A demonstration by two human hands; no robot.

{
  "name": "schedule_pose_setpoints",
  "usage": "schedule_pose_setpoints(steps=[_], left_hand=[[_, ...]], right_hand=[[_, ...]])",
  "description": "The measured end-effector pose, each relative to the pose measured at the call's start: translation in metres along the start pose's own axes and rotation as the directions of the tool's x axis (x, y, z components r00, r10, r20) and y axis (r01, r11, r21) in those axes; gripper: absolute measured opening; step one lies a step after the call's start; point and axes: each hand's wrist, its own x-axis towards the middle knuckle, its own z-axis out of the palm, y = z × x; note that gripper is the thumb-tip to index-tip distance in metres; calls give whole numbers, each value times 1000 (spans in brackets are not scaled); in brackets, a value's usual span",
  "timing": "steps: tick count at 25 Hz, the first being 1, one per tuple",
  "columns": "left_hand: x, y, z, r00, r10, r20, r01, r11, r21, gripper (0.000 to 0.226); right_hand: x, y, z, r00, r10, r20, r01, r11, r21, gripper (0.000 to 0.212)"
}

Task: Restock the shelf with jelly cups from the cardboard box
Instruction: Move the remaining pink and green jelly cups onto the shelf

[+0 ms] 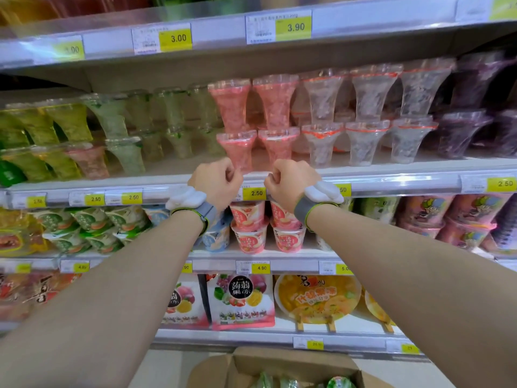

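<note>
The curled fingers (230,172) of the left hand (216,180) were closed in a loose fist at the base of a pink, flared clear-plastic jelly cup (237,149), and the right hand (291,180) was curled the same way under the neighbouring pink jelly cup (278,145); whether either hand actually pinched a cup could not be told. Both fists sat at the front lip of the white metal shelf (391,166), just above the yellow 2.50 price tag (256,193). Each wrist wore a grey band carrying a white device (186,198). Along that shelf, to the left of the tag, stood green and yellow flared cups (70,121), and to the right clear cups with red-edged lids (366,141), then dark purple ones (458,135), most stacked two high. Below the tag, pink tub-shaped cups (249,228) filled the next shelf down. Far beneath the tag, at the bottom edge of the view, the open brown cardboard box (293,362) held green-topped cups (340,383).
</note>
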Motion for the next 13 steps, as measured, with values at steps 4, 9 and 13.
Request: schedule_pose_setpoints(steps=[4, 9, 13], left_hand=[[-28, -13, 13, 984, 78, 159, -82, 996, 21, 41], [-75, -29, 42, 943, 93, 320, -109, 993, 33, 45], [-115, -40, 72, 900, 97, 425, -140, 988, 69, 44]], right_hand=[[-13, 7, 19, 994, -44, 100, 51, 996, -75, 33], [-48, 27, 55, 956, -80, 282, 127, 980, -153, 39], [-76, 54, 94, 910, -30, 413, 122, 973, -196, 37]])
